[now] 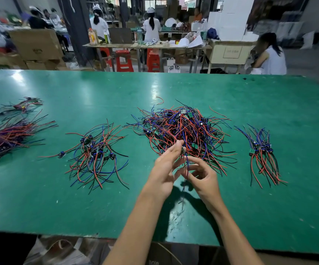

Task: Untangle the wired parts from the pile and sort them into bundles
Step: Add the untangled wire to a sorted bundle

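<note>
1. Main pile [183, 132]: a dense tangle of red, blue and black wired parts at the middle of the green table [155, 88]. We take it as our landmark. It is the largest heap, so we judge most of the sorting is left to do.
2. Left hand [164, 169]: at the pile's near edge, fingertips pinching a small part with its wires trailing down.
3. Right hand [202, 176]: just right of the left hand, fingers curled round the same blue and dark wires.
4. Right bundle [262, 152]: right of the pile, well apart, leads roughly aligned. We count it as sorted.
5. Loose group [95, 152]: left of the pile, pulled free but splayed.
6. Far-left bundles [5, 138]: further left of the pile at the table edge, laid parallel, partly blurred.
</note>
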`<action>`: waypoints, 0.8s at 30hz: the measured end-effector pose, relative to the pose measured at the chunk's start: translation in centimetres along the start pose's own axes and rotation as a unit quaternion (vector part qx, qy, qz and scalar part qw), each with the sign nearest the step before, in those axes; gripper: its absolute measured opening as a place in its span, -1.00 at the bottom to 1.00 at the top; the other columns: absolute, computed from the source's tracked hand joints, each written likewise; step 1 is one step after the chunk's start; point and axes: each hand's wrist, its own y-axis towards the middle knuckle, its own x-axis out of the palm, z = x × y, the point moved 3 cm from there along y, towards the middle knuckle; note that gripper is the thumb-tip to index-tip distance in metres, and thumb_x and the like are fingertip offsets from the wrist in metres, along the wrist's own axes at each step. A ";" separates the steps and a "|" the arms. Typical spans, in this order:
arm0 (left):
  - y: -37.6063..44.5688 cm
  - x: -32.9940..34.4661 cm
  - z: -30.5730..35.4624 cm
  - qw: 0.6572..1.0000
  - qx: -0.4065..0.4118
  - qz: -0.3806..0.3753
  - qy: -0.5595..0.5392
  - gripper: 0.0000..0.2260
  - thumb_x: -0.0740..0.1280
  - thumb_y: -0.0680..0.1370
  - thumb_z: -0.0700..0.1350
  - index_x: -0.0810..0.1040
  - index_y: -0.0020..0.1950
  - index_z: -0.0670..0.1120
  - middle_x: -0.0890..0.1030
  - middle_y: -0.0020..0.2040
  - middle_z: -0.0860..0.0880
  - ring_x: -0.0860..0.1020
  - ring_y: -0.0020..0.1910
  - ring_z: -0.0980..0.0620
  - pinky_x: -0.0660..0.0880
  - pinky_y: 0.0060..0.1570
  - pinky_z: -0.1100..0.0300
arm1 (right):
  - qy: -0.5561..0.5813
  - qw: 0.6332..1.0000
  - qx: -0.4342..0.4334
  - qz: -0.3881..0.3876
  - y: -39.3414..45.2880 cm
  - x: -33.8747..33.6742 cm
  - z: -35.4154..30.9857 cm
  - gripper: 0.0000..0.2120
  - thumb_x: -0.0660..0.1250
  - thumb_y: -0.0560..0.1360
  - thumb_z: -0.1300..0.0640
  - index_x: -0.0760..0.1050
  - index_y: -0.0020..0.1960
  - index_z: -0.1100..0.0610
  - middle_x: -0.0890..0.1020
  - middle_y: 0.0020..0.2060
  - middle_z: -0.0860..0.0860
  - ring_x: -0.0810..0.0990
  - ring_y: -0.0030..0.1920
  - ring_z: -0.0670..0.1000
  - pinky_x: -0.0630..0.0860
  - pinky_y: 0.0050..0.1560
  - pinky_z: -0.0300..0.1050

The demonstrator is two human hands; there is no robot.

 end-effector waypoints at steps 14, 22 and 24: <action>0.5 0.6 -4.5 0.998 -0.043 0.049 -0.004 -0.56 0.52 0.23 0.17 0.67 0.05 0.05 0.67 -0.18 0.18 0.51 -0.15 0.14 0.32 -0.13 0.19 | 0.197 0.978 0.015 0.071 0.0 -0.9 -0.4 -0.78 0.47 0.36 0.23 0.73 0.00 0.13 0.76 -0.09 0.04 0.69 -0.12 -0.13 0.58 -0.03 -0.33; 0.2 0.4 -5.6 0.995 0.040 0.090 0.029 -0.78 0.53 0.44 -0.02 0.64 0.03 -0.02 0.70 -0.18 0.16 0.53 -0.26 0.19 0.38 -0.11 0.20 | 0.212 0.967 0.087 0.109 0.1 -1.7 0.4 -0.69 0.54 0.26 -0.10 0.75 -0.15 0.12 0.71 -0.24 -0.02 0.50 -0.28 -0.17 0.40 -0.17 -0.30; 0.1 0.5 -5.8 0.992 0.066 0.103 0.036 -0.79 0.55 0.43 -0.09 0.63 0.01 -0.04 0.70 -0.19 0.10 0.56 -0.30 0.22 0.40 -0.18 0.24 | 0.204 0.970 0.090 0.094 0.1 -1.7 0.4 -0.69 0.54 0.28 -0.10 0.76 -0.09 0.09 0.73 -0.19 0.00 0.52 -0.20 -0.11 0.41 -0.10 -0.24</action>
